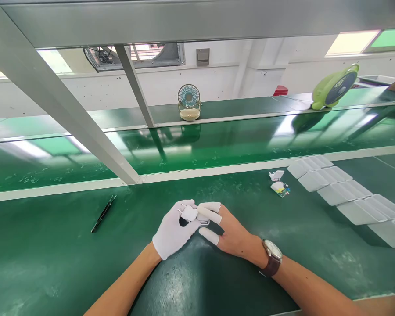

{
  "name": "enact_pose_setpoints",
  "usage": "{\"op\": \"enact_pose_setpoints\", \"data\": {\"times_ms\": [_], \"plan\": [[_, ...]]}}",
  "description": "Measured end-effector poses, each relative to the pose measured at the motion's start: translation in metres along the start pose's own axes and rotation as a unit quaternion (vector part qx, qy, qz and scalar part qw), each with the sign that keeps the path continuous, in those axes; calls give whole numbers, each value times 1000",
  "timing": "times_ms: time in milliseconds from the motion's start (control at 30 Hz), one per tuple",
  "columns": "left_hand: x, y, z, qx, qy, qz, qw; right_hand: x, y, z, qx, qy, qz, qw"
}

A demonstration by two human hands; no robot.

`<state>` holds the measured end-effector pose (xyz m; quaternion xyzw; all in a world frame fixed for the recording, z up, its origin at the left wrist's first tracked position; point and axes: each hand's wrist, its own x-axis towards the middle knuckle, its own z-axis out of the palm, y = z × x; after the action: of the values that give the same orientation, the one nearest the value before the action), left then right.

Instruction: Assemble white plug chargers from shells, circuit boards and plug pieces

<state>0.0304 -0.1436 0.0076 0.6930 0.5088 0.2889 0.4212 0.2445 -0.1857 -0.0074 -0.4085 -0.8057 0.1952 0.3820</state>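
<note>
Between my two hands is a small white plug charger [189,213], with metal prongs sticking out on its left side. My left hand [174,230], in a white glove, is closed around it, thumb in front and fingers behind. White finger cots cover the thumb and two fingers of my right hand [225,230]. Those fingertips pinch the charger's right end, where a greyish, shiny-edged part shows; the fingers partly hide it. To the right lie a white plug piece with prongs [277,175] and a white part with a green circuit board [280,189].
A black pen [104,213] lies to the left on the green table [52,254]. Several translucent white trays [344,188] stand in a row at right. Behind are a metal post [85,118], a small fan [189,102] and a green fan [335,87].
</note>
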Motion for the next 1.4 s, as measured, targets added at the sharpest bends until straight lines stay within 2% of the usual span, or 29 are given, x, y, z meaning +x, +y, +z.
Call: {"op": "enact_pose_setpoints", "data": {"times_ms": [133,300,533,800,933,1067,1233,1400], "plan": [[1,-2,-1,-9,-20,23,1000,1,5,1,-30,39,-16,999],[3,-5,-1,-23,-38,16,999,4,4,-1,-91,94,-89,987],[3,-1,0,-65,-42,-23,997,2,-2,-3,-145,74,-119,980],[7,5,2,-201,-74,-93,972,2,-4,-4,-172,41,-116,977],[8,3,3,-203,-66,-99,972,4,-5,-5,-188,25,-126,974],[8,0,4,-221,-68,-88,969,4,-3,-3,-188,47,-110,975],[5,4,1,-225,-67,-76,969,1,4,2,-153,83,-100,980],[3,6,1,-235,-61,-76,967,0,6,3,-114,74,-105,985]]}}
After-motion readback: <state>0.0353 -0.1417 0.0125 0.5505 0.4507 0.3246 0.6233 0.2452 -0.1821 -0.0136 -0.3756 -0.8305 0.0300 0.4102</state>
